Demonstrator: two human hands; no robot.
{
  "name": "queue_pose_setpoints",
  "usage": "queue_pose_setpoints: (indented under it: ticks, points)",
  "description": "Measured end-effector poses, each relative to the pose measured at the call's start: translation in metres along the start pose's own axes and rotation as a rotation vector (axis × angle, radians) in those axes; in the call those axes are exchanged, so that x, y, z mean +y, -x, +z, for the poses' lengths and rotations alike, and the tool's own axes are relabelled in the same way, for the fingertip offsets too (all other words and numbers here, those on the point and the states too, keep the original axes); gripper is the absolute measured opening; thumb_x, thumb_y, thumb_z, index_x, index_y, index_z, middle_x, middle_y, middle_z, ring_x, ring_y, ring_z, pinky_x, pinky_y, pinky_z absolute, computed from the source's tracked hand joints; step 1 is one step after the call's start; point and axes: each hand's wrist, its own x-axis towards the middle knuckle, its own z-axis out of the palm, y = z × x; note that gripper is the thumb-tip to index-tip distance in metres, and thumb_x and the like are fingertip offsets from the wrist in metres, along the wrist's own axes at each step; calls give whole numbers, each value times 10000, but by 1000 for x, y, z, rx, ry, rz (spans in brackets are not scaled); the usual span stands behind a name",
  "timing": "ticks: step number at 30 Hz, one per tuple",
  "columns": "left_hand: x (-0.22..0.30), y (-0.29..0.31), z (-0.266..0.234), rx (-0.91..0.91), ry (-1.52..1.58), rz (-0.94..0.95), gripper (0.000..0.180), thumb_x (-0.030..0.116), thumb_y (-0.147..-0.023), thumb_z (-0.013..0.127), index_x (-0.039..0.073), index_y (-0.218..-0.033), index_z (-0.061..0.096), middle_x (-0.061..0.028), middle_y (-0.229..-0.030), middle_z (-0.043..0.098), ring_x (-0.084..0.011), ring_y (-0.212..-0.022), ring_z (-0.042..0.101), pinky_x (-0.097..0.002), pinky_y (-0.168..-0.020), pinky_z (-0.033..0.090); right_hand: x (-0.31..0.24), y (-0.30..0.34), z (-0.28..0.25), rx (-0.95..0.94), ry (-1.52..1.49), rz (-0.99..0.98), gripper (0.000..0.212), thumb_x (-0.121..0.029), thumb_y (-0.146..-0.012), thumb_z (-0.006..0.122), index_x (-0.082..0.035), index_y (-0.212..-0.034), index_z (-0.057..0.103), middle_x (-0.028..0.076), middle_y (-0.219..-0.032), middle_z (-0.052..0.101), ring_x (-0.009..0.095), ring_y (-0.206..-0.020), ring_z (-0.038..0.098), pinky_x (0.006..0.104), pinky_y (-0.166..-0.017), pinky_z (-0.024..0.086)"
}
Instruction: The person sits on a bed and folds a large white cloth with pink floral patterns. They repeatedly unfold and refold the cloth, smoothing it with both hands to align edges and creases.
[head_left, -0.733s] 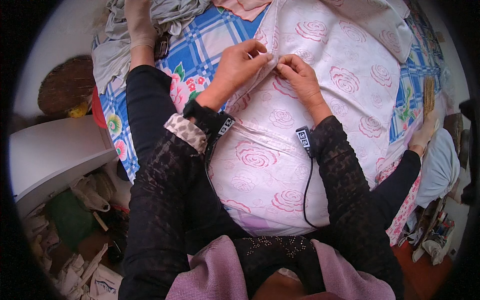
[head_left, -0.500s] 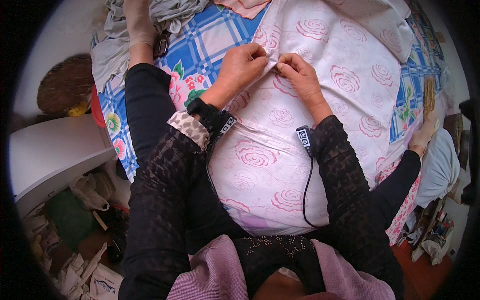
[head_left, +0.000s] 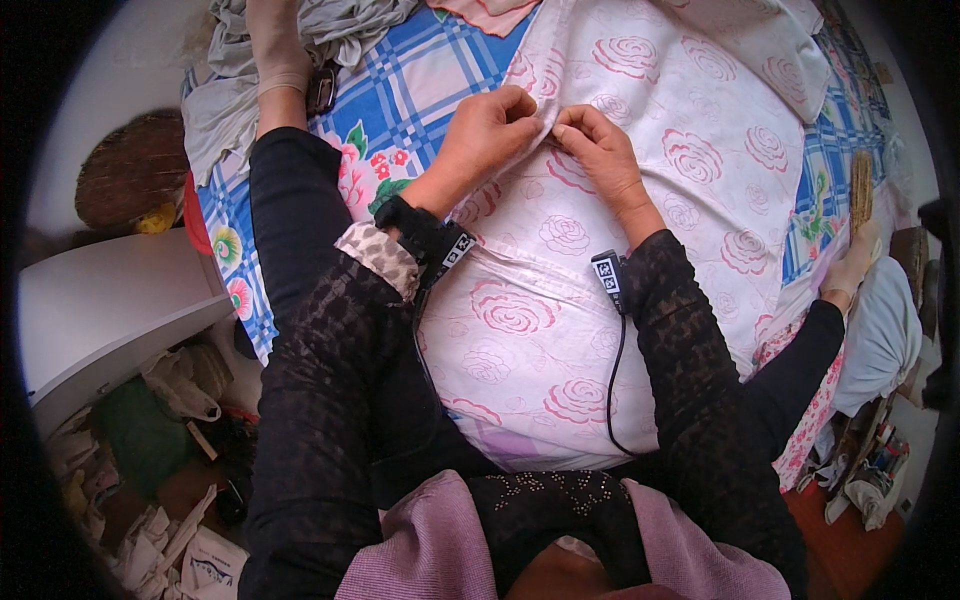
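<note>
Hands counted: two, both on one white rose-print cloth (head_left: 700, 210), which lies over the lap and between the spread legs, on top of one blue plaid bedcover (head_left: 410, 85). Left hand (head_left: 490, 128): fingers curled, thumb and forefinger pinching a folded edge of the cloth. Right hand (head_left: 603, 155): thumb and bent fingers closed at the same edge, just beside the left fingertips; whether they grip anything besides cloth cannot be told. Both forearms reach forward, wrists converging, elbows apart. Marker tags: two, one at the left wrist (head_left: 457, 250), one at the right cuff (head_left: 607, 278). Feet in view: two. Straw brush (head_left: 860, 190): one, near the right foot (head_left: 855, 262).
</note>
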Motion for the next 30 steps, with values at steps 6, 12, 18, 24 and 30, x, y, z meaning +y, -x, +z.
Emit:
queue_pose_setpoints:
  ticks: [6,12,18,24,30]
  points:
    - [-7,-7,-2,5,186,-134,155,153,-731,668,8,-777,638,-47,-696,627,-113,-617,566,-259,-575,463,0,0,-1,-7,-6,-9,104,-109,-853,603,-32,-924,605,-27,-844,606,44,-770,543,185,-714,451]
    - [-12,-9,-4,-95,256,-197,131,152,-729,683,38,-760,626,4,-679,590,-88,-606,535,-235,-543,433,9,-3,1,-1,93,-73,135,-151,-845,595,-35,-910,611,9,-799,627,81,-741,575,232,-699,471]
    - [-10,-10,-6,-86,355,-335,49,105,-804,645,79,-800,603,38,-657,529,-62,-536,465,-200,-479,353,-13,4,-1,-11,277,-176,189,-218,-827,583,-61,-923,623,105,-795,640,193,-739,617,301,-700,481]
    - [-28,-16,-14,37,355,-244,67,62,-834,629,58,-889,589,50,-750,543,-32,-650,472,-174,-576,354,-67,75,-127,-175,615,-306,183,-174,-878,589,-19,-970,621,49,-874,635,106,-816,572,259,-741,454]
    - [-42,-16,-7,81,274,-146,151,88,-867,607,5,-993,608,23,-839,586,-40,-740,502,-164,-654,382,-93,193,-292,636,352,423,261,-304,-892,601,-66,-996,619,-13,-851,604,62,-734,560,203,-662,466]
